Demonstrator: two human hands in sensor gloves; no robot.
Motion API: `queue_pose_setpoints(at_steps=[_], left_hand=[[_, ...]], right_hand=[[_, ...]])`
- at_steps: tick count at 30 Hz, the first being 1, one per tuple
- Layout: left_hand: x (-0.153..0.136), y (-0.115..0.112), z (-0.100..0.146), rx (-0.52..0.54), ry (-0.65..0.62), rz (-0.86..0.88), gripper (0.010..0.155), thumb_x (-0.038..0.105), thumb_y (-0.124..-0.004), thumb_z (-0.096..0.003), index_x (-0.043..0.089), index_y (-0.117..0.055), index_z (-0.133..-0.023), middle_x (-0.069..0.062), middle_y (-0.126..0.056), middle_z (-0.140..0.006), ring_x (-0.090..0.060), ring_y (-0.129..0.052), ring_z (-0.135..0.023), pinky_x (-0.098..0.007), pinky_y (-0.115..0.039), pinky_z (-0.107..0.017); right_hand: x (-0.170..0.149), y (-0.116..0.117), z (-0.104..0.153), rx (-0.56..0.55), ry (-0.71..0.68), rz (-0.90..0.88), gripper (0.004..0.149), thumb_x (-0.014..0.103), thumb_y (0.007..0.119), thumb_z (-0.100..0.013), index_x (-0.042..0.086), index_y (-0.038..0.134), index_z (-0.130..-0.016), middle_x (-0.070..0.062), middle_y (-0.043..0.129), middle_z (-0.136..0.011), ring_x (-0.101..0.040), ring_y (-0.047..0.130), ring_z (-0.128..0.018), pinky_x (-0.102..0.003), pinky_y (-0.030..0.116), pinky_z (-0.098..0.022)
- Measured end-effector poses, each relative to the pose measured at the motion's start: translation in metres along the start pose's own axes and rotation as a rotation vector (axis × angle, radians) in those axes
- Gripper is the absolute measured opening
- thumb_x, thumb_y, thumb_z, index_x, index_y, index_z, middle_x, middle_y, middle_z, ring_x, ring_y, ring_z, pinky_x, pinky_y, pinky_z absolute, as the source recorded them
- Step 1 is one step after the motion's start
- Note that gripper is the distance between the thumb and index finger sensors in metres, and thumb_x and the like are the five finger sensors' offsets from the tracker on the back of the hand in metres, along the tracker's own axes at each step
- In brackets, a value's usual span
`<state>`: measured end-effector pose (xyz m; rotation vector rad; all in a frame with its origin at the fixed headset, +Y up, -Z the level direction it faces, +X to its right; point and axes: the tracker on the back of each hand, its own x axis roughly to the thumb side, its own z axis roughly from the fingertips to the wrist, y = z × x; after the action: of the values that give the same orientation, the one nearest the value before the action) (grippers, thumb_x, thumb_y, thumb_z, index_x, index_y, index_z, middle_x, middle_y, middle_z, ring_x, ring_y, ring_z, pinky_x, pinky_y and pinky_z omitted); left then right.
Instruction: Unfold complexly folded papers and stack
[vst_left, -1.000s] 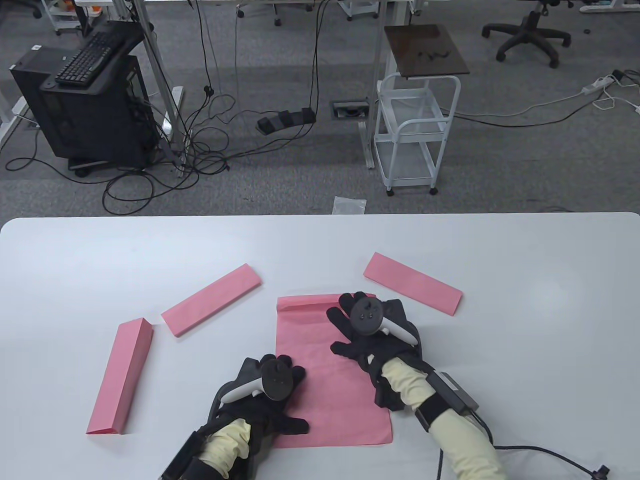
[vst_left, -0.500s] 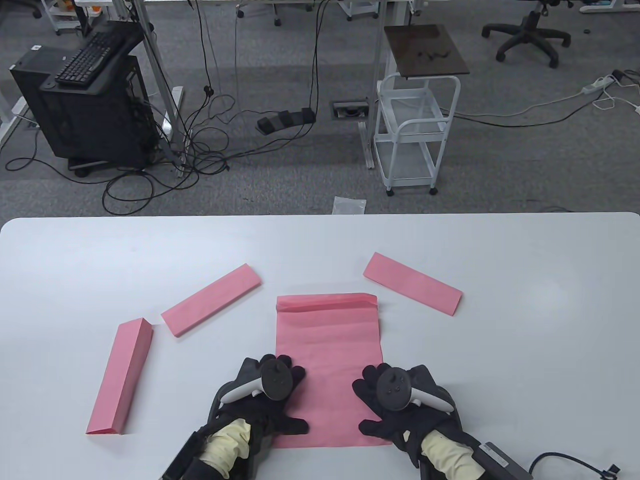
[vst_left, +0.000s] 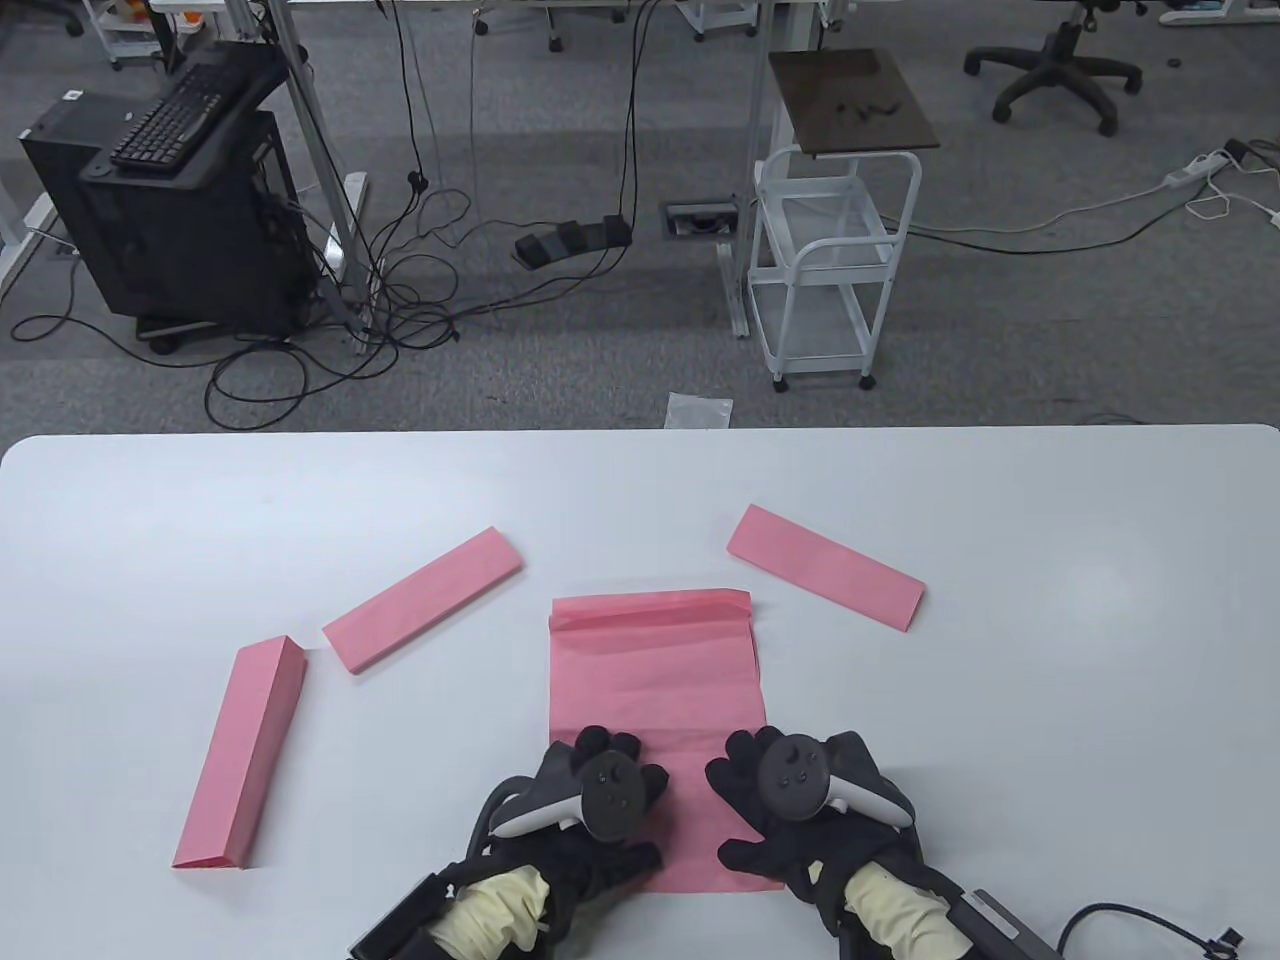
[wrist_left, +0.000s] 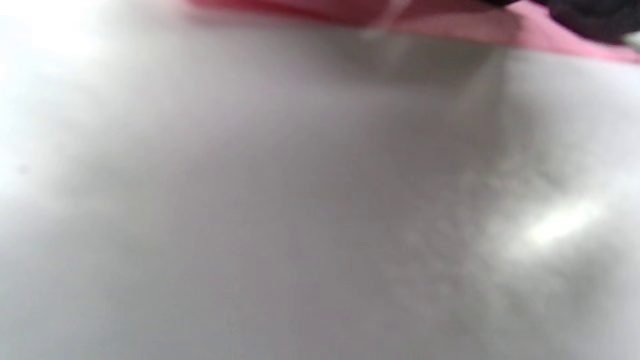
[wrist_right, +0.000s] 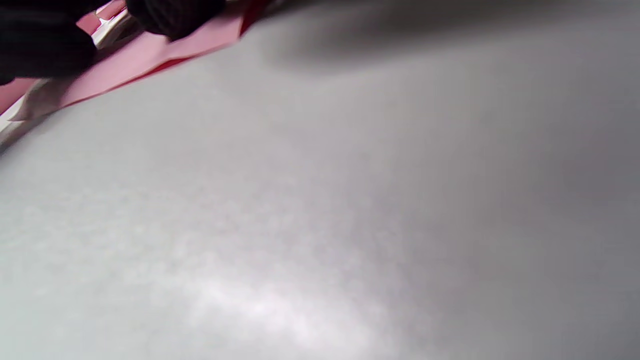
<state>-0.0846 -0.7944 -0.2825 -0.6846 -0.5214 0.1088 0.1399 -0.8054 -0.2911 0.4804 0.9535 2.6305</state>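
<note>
A pink sheet (vst_left: 655, 675), mostly opened out, lies flat at the table's near middle. A narrow flap (vst_left: 650, 608) stays folded along its far edge. My left hand (vst_left: 612, 768) rests flat on the sheet's near part, fingers spread. My right hand (vst_left: 748, 765) rests flat on its near right edge. Three folded pink strips lie around it: one at the left (vst_left: 243, 755), one at the upper left (vst_left: 423, 598), one at the upper right (vst_left: 825, 580). The left wrist view shows a blurred edge of pink paper (wrist_left: 450, 27). The right wrist view shows pink paper (wrist_right: 150, 52) under dark fingers (wrist_right: 170, 15).
The white table (vst_left: 1050, 650) spreads wide to the right. Its far edge (vst_left: 640, 432) borders a floor with a white cart (vst_left: 835, 260), cables and a black computer stand (vst_left: 170, 200).
My right hand drew back from the sheet's far right corner to its near right edge. My left hand slid right, further onto the sheet's near part.
</note>
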Motion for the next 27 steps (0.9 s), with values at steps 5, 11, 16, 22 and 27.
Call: queue_pose_setpoints(at_steps=[5,11,16,22,27], left_hand=[[-0.015,0.000,0.001,-0.070,0.040,0.047,0.078,0.058,-0.056,-0.0548,0.037,0.002,-0.103,0.009,0.020,-0.106,-0.031,0.021,-0.098,-0.058,0.010,-0.064],[-0.070,0.000,0.032,-0.071,0.169,0.118,0.079,0.058,-0.057,-0.0541,0.040,0.002,-0.102,0.015,0.019,-0.106,-0.030,0.021,-0.099,-0.059,0.010,-0.064],[-0.089,-0.001,0.038,-0.045,0.192,0.226,0.076,0.054,-0.059,-0.0552,0.043,-0.001,-0.103,0.019,0.017,-0.106,-0.026,0.022,-0.099,-0.058,0.011,-0.064],[-0.075,0.016,0.039,0.012,0.213,0.078,0.072,0.051,-0.059,-0.0574,0.035,-0.009,-0.108,0.003,0.012,-0.111,-0.033,0.014,-0.102,-0.059,0.007,-0.066],[-0.034,0.024,0.017,-0.036,-0.038,0.086,0.072,0.054,-0.057,-0.0572,0.040,-0.006,-0.107,0.008,0.020,-0.107,-0.030,0.020,-0.101,-0.059,0.007,-0.067]], right_hand=[[0.000,0.000,0.000,0.001,0.000,0.001,0.072,0.056,0.061,-0.050,0.045,0.014,-0.104,0.020,-0.005,-0.112,-0.010,-0.015,-0.100,-0.050,-0.012,-0.068],[0.000,0.000,0.000,0.007,0.000,-0.001,0.072,0.057,0.060,-0.050,0.045,0.013,-0.104,0.020,-0.006,-0.111,-0.009,-0.016,-0.100,-0.050,-0.013,-0.067],[0.000,0.000,0.000,0.013,0.000,-0.001,0.072,0.057,0.060,-0.050,0.045,0.013,-0.104,0.020,-0.007,-0.111,-0.009,-0.017,-0.099,-0.049,-0.013,-0.067],[0.000,0.001,0.000,0.016,0.000,-0.002,0.072,0.057,0.060,-0.050,0.045,0.012,-0.103,0.020,-0.008,-0.111,-0.009,-0.017,-0.099,-0.049,-0.013,-0.067],[0.000,0.001,0.000,0.024,-0.002,-0.006,0.072,0.057,0.059,-0.050,0.045,0.011,-0.103,0.020,-0.009,-0.110,-0.009,-0.018,-0.098,-0.049,-0.015,-0.066]])
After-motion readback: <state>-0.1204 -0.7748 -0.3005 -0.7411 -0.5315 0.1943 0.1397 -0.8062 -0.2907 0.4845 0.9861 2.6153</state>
